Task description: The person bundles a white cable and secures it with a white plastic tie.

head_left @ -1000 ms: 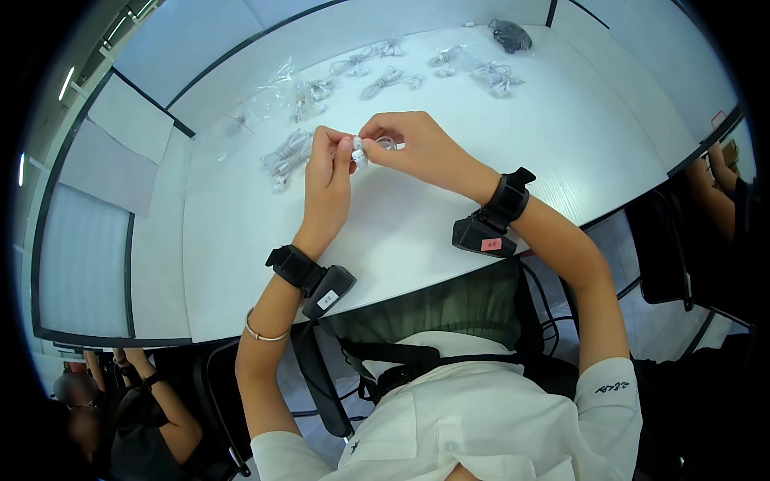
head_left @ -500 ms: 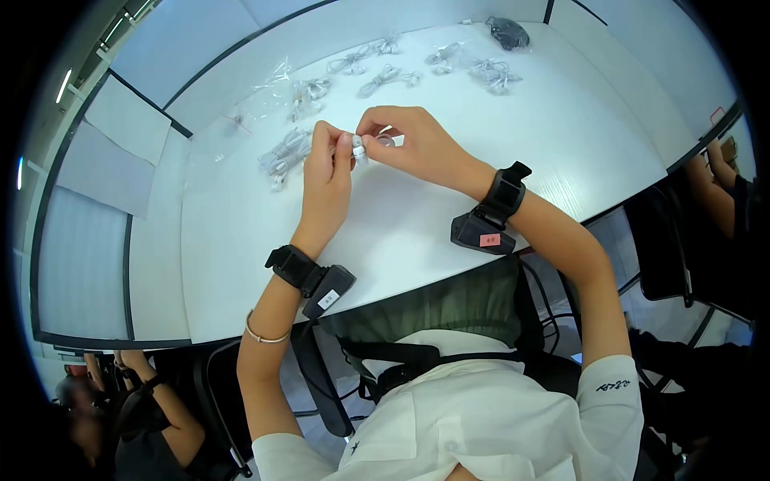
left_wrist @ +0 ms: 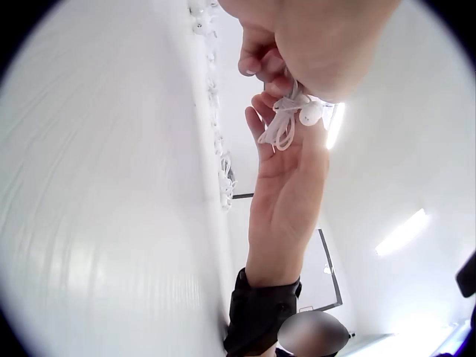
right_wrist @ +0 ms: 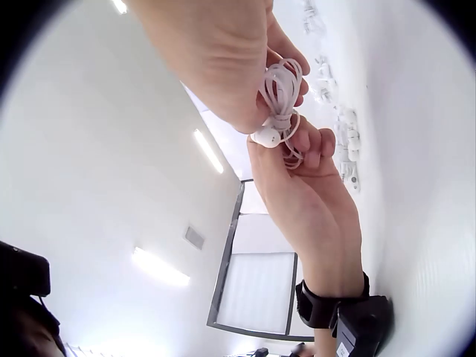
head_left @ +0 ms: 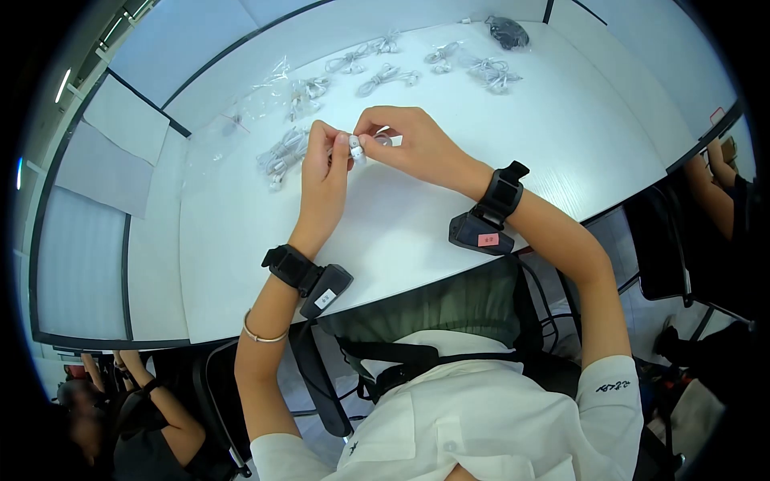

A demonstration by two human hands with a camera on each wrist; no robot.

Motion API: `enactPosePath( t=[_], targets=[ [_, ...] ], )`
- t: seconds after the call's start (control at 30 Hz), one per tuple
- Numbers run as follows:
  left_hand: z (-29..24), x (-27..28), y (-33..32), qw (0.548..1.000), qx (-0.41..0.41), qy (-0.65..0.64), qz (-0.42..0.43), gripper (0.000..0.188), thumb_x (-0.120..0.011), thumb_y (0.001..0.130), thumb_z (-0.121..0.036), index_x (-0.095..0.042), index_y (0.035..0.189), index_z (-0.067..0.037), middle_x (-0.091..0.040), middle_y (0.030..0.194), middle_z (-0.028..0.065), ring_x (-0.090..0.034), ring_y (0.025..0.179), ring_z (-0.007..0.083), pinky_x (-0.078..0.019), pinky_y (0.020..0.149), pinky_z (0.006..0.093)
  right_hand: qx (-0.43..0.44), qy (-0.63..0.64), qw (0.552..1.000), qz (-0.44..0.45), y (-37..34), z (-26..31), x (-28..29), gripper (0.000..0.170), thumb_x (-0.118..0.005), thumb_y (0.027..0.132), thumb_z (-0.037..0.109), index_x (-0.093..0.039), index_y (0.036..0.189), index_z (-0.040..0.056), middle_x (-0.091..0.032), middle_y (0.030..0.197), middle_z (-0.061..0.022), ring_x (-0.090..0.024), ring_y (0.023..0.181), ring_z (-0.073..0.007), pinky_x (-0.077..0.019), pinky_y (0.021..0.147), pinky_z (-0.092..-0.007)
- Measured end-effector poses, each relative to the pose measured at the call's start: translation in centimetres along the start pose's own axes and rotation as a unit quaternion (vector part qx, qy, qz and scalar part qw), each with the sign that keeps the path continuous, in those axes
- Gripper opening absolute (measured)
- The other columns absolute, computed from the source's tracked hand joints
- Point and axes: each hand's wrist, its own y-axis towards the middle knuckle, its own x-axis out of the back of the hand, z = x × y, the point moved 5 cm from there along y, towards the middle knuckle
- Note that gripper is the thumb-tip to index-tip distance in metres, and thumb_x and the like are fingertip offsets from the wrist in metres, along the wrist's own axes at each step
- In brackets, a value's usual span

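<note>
A bundled pair of white wired earphones (head_left: 358, 151) is held between both hands above the white table. My left hand (head_left: 325, 180) pinches it by the earbud end, thumb and fingertips together. From the other side my right hand (head_left: 421, 148) grips the bundle, its thumb close to the left thumb. The right wrist view shows the looped cord (right_wrist: 282, 88) wound tight at its middle, with a round earbud (right_wrist: 266, 137) at the thumb. Cord loops also hang by the right palm in the left wrist view, beside an earbud (left_wrist: 311, 113). Fingers partly hide the bundle.
Several bundled white cables lie across the back of the table, including one pile (head_left: 285, 152) left of my hands and another (head_left: 493, 74) at back right. A dark bagged item (head_left: 508, 33) sits by the rear panel. Clear plastic bags (head_left: 273, 84) lie at back left.
Both hands keep hold of the earphones at nearly the same place. The whole head view has drifted slightly up and left, and the fingers have shifted only a little.
</note>
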Motion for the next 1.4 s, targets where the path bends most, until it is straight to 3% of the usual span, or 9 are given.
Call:
enactPosePath(
  t=[0.1, 1.1, 1.2, 1.4],
  targets=[
    [0.2, 0.1, 0.0, 1.0, 0.006, -0.006, 0.005, 0.015, -0.04, 0.098, -0.018, -0.039, 0.088, -0.007, -0.044, 0.074, -0.0006, -0.038, 0.067, 0.0051, -0.0339, 0.059, 0.0201, -0.012, -0.014, 0.999, 0.029, 0.0, 0.1, 0.0, 0.014, -0.055, 0.084, 0.012, -0.06, 0.087, -0.0013, -0.061, 0.078, -0.0058, -0.059, 0.077, -0.0131, -0.0484, 0.078, -0.0298],
    [1.6, 0.1, 0.2, 0.994, 0.064, -0.083, 0.013, 0.016, -0.038, 0.099, -0.02, -0.038, 0.087, -0.008, -0.04, 0.071, -0.0007, -0.037, 0.062, 0.0057, -0.0339, 0.057, 0.0205, 0.023, -0.052, 0.998, 0.007, -0.1, 0.2, 0.0, 0.014, -0.056, 0.082, 0.013, -0.056, 0.083, -0.0003, -0.06, 0.075, -0.008, -0.058, 0.072, -0.0175, -0.0462, 0.07, -0.0284],
    [1.7, 0.2, 0.3, 0.997, 0.045, -0.06, 0.015, 0.021, -0.039, 0.099, -0.027, -0.039, 0.087, -0.009, -0.048, 0.075, 0.0009, -0.041, 0.063, 0.0067, -0.0354, 0.057, 0.021, 0.024, -0.043, 0.999, 0.006, 0.0, 0.2, 0.1, 0.014, -0.056, 0.082, 0.013, -0.056, 0.083, -0.0009, -0.06, 0.074, -0.0083, -0.058, 0.071, -0.017, -0.046, 0.068, -0.0282],
    [1.4, 0.0, 0.2, 0.997, 0.036, -0.056, 0.028, 0.021, -0.038, 0.099, -0.025, -0.038, 0.086, -0.009, -0.048, 0.075, 0.0008, -0.041, 0.063, 0.0057, -0.0346, 0.056, 0.0203, -0.002, -0.056, 0.998, 0.026, 0.1, 0.1, 0.3, 0.015, -0.056, 0.083, 0.014, -0.056, 0.083, -0.0012, -0.059, 0.071, -0.0081, -0.057, 0.068, -0.0161, -0.0448, 0.064, -0.0287]
  ],
)
